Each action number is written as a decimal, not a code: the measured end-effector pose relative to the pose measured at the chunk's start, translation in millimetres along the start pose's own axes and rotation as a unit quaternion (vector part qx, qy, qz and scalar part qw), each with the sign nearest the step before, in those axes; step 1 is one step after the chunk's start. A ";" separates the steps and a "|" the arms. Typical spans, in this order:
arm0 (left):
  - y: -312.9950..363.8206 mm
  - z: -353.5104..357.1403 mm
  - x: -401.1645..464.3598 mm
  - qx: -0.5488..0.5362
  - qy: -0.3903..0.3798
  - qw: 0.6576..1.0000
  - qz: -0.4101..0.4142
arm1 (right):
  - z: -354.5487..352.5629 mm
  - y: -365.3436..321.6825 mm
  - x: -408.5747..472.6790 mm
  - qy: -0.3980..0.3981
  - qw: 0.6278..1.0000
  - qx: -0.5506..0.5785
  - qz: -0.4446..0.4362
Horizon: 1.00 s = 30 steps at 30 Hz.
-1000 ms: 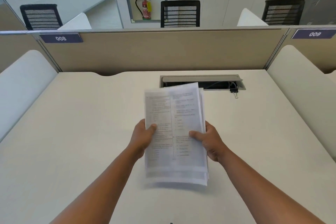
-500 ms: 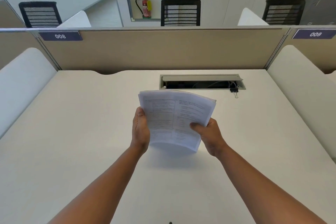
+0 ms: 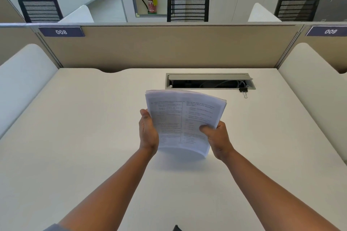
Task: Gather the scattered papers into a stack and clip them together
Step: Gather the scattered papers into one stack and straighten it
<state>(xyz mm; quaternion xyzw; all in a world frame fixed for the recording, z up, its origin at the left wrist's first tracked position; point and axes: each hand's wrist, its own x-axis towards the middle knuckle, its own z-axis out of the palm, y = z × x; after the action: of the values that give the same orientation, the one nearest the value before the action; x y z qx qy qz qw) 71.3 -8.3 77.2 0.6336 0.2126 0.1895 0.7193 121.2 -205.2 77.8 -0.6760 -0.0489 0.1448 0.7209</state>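
White printed paper is what both hands are managing: the left hand (image 3: 148, 131) holds the left edge of the stack of papers (image 3: 185, 122) with its palm against the side and the thumb lying along that edge, while the right hand (image 3: 217, 139) pinches the lower right corner, thumb on the printed face and fingers curled out of sight behind. The stack is held up off the bench (image 3: 84, 137), tilted back toward the viewer, and it bows across its width, so the sheets are clearly limp and light rather than stiff. Loose sheets like these will likely slide over one another and fan out if the hold slackens; the top edge already looks slightly stepped. A firm pinch at two opposite sides, as here, seems the safest hold, and tapping one edge down on the bench should square it. The binder clip (image 3: 243, 91) lies well apart from the stack, on the bench just beside the right end of the cable tray (image 3: 209, 80). It is small and springy, best taken by its wire handles, and it would probably sit best on the top edge or on a top corner of the squared stack.
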 end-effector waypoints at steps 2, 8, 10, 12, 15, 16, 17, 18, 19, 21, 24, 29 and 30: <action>1.8 1.6 -0.4 0.008 0.021 1.000 0.005 | 1.7 -1.6 -0.8 -0.003 1.000 -0.004 -0.007; 0.9 0.1 -3.0 0.002 0.059 0.998 -0.034 | 3.6 6.4 -4.8 -0.008 1.000 -0.021 -0.010; 3.6 1.2 -4.5 0.000 0.066 0.997 -0.042 | 4.6 4.8 -5.1 -0.004 1.000 -0.020 -0.015; 6.9 1.4 -4.9 -0.007 0.078 0.996 -0.043 | 5.3 2.9 -3.6 -0.002 1.000 -0.007 -0.021; 8.4 3.8 -9.6 -0.027 0.081 0.995 -0.059 | 5.9 5.4 -3.6 -0.009 1.000 0.001 -0.003; 9.9 4.7 -11.7 -0.028 0.082 0.994 -0.066 | 6.1 7.3 -4.2 -0.013 1.000 0.001 0.005; 11.1 6.1 -13.5 -0.026 0.081 0.994 -0.070 | 6.0 9.1 -4.4 -0.015 1.000 0.002 0.013; 12.7 7.5 -14.6 -0.023 0.082 0.994 -0.074 | 5.4 10.2 -4.5 -0.016 1.000 0.007 0.017; 13.5 7.9 -14.5 -0.022 0.086 0.993 -0.079 | 4.9 11.6 -3.8 -0.018 1.000 0.011 0.017; 14.9 8.1 -13.9 -0.015 0.095 0.991 -0.092 | 4.6 13.6 -3.4 -0.024 0.999 0.020 0.022; 13.6 7.5 -14.4 -0.006 0.086 0.992 -0.091 | 5.0 15.9 -4.0 -0.029 0.999 0.020 0.035; 14.0 5.4 -16.8 -0.002 0.086 0.991 -0.099 | 3.9 19.3 -2.0 -0.029 0.998 0.009 0.047; 13.7 4.7 -18.2 0.001 0.082 0.991 -0.103 | 3.9 20.7 -2.0 -0.030 0.998 0.010 0.051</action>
<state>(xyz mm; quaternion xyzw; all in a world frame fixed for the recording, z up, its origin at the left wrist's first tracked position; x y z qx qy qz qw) 58.6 -20.4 92.5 0.5912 0.3350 0.1651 0.7149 115.3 -201.1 57.8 -0.6659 -0.0347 0.2019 0.7174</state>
